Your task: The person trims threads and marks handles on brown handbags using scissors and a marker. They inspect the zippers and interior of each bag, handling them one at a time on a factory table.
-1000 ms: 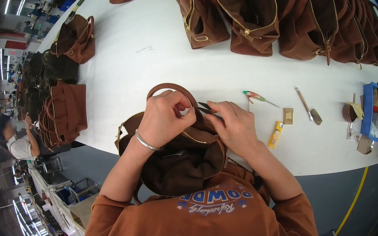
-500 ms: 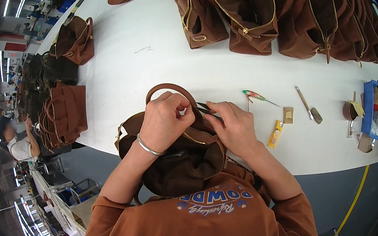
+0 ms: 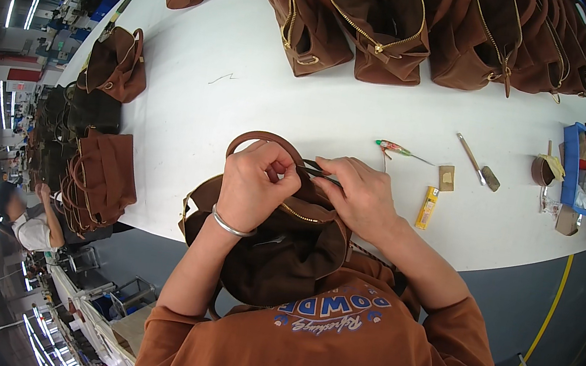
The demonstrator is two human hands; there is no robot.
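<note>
A brown handbag (image 3: 262, 272) stands open against my body at the table's near edge, its dark lining showing and a gold zip (image 3: 301, 214) along its opening. Its rounded handle (image 3: 263, 136) arches up behind my hands. My left hand (image 3: 257, 184) is closed in a pinch at the bag's far side; whatever lies between those fingertips is too small to make out. From the right, my right hand (image 3: 360, 196) grips a slim black two-armed tool (image 3: 322, 175), snips or tweezers, its tip close to my left fingertips.
Several brown handbags (image 3: 391, 69) line the far edge, and more bags (image 3: 105, 175) stand at left. To the right lie a green-tipped awl (image 3: 394, 148), a small hammer (image 3: 477, 162), a yellow box (image 3: 426, 208) and a blue tray (image 3: 571, 166). A person (image 3: 36, 225) works far left.
My hands stay at the same spot with only slight finger shifts. The black tool has tilted a little. At far left, the other person's arm has shifted slightly.
</note>
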